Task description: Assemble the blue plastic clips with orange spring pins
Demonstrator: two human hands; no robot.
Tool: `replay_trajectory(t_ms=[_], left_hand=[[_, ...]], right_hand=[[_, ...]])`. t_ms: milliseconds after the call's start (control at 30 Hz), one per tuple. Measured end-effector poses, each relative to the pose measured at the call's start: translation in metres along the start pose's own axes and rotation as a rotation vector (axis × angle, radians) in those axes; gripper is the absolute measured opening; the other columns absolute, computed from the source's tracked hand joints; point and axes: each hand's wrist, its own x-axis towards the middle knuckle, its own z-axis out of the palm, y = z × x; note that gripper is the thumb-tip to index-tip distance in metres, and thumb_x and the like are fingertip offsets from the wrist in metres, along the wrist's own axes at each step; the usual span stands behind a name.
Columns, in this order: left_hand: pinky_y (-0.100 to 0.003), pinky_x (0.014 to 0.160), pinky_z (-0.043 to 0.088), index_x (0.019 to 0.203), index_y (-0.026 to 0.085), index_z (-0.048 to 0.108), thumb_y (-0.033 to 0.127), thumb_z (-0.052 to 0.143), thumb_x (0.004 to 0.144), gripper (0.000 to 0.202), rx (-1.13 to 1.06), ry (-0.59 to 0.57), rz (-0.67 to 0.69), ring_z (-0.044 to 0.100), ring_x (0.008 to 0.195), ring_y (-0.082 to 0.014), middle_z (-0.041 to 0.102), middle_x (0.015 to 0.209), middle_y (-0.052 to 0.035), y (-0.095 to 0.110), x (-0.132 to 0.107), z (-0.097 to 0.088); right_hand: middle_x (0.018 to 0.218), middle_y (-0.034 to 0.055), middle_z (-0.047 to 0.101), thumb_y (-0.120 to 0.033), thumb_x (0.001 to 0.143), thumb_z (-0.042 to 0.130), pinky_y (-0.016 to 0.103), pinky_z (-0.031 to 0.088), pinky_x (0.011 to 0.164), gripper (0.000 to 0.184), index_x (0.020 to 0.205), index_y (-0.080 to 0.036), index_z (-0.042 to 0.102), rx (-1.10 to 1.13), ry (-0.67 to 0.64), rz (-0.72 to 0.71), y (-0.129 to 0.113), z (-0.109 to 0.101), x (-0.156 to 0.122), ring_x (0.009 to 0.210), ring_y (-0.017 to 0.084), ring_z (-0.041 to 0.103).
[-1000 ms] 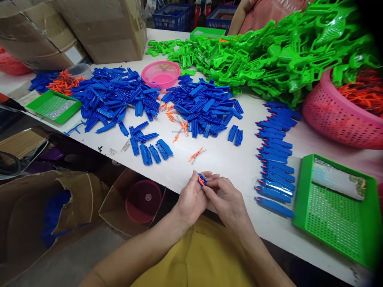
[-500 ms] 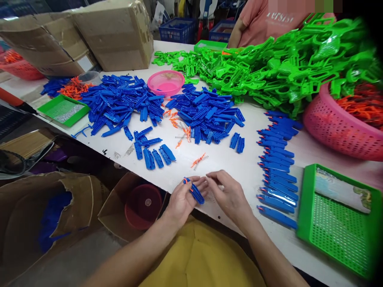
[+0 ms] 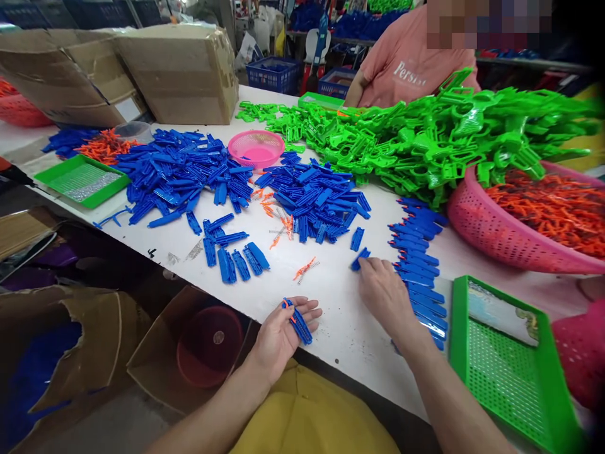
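My left hand (image 3: 283,334) is palm up at the table's front edge, its thumb pressing a blue plastic half-shell (image 3: 299,325) with an orange piece inside. To the right, my right hand (image 3: 382,291) pinches a second blue plastic piece (image 3: 361,258) at the tabletop. One more loose blue piece (image 3: 357,239) lies just beyond it. Between the hands and the piles rest an orange part with a spring (image 3: 305,269). A row of blue pieces with orange tips (image 3: 418,258) runs along the right, partly hidden behind my right forearm.
Two piles of blue pieces (image 3: 184,167) (image 3: 314,195) stand mid-table, with a pink basket (image 3: 258,161) behind. Green toy-gun parts (image 3: 392,135) heap at the back right, beside a large pink basket (image 3: 501,243). A green tray (image 3: 460,353) lies right. Opposite sits a person (image 3: 401,63).
My right hand has moved away from my left, to the right, and taken hold of one of two loose blue pieces. My left hand still holds its half-shell. The camera view has shifted.
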Motion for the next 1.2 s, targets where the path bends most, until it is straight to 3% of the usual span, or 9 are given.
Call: replay_trajectory(t_ms=[167,267,367,533,700,933,1067,1200], left_hand=[[-0.039,0.09,0.051,0.101,0.011,0.068,0.022,0.06,0.087,0.02,0.01,-0.016,-0.003,0.068,0.107,-0.0294,0.072,0.114,-0.0182,0.0,0.0,-0.001],[-0.039,0.091,0.051,0.102,0.011,0.068,0.021,0.061,0.087,0.02,0.013,-0.007,-0.002,0.069,0.107,-0.0287,0.072,0.114,-0.018,0.0,-0.001,0.0],[-0.038,0.091,0.05,0.105,0.012,0.066,0.024,0.063,0.087,0.022,-0.012,0.0,-0.015,0.069,0.106,-0.0281,0.072,0.114,-0.0177,0.001,-0.001,0.001],[-0.038,0.093,0.05,0.106,0.013,0.067,0.031,0.062,0.089,0.025,-0.043,-0.033,-0.037,0.068,0.108,-0.0277,0.071,0.115,-0.0171,0.003,-0.001,0.001],[-0.037,0.092,0.05,0.104,0.012,0.067,0.028,0.056,0.092,0.024,-0.051,-0.009,-0.039,0.068,0.107,-0.0267,0.07,0.115,-0.0169,0.002,-0.001,0.001],[-0.036,0.092,0.051,0.1,0.011,0.069,0.033,0.049,0.097,0.03,-0.067,-0.016,-0.054,0.068,0.106,-0.0256,0.07,0.115,-0.0161,-0.006,0.001,0.014],[-0.035,0.09,0.051,0.099,0.011,0.07,0.04,0.047,0.098,0.037,-0.098,-0.01,-0.057,0.067,0.107,-0.0254,0.07,0.115,-0.0152,-0.01,0.002,0.023],[-0.035,0.093,0.05,0.098,0.01,0.07,0.044,0.043,0.1,0.044,-0.11,0.004,-0.043,0.067,0.104,-0.0243,0.072,0.109,-0.015,-0.016,0.003,0.031]], right_hand=[[0.106,0.0134,0.064,-0.013,0.091,0.046,0.038,0.044,0.067,0.027,0.11,-0.021,0.063,0.061,-0.002,-0.12,-0.023,-0.012,-0.037,0.093,0.029,0.055],[0.108,0.0125,0.065,-0.018,0.092,0.05,0.038,0.045,0.07,0.023,0.109,-0.022,0.064,0.165,-0.027,-0.171,-0.02,-0.016,-0.037,0.095,0.028,0.056],[0.094,0.0097,0.066,-0.026,0.096,0.048,0.038,0.047,0.072,0.02,0.104,-0.022,0.065,0.292,-0.084,-0.219,-0.015,-0.015,-0.035,0.089,0.026,0.058],[0.098,0.0072,0.069,-0.032,0.1,0.043,0.035,0.05,0.075,0.026,0.113,-0.022,0.062,0.442,-0.111,-0.125,-0.016,-0.011,-0.049,0.091,0.023,0.063],[0.107,0.0126,0.066,-0.038,0.098,0.047,0.041,0.05,0.077,0.032,0.119,-0.018,0.061,0.289,0.0,-0.051,-0.02,-0.009,-0.059,0.099,0.029,0.059],[0.098,0.0136,0.064,-0.038,0.099,0.043,0.04,0.049,0.075,0.033,0.111,-0.017,0.065,0.201,0.036,-0.006,-0.022,-0.001,-0.056,0.094,0.029,0.057],[0.092,0.0117,0.064,-0.041,0.098,0.045,0.039,0.05,0.074,0.031,0.104,-0.017,0.066,0.366,0.047,0.037,-0.024,-0.009,-0.057,0.089,0.026,0.06],[0.092,0.0059,0.065,-0.037,0.095,0.056,0.031,0.052,0.071,0.021,0.104,-0.02,0.064,0.713,0.069,0.105,-0.048,-0.033,-0.069,0.078,0.018,0.062]])
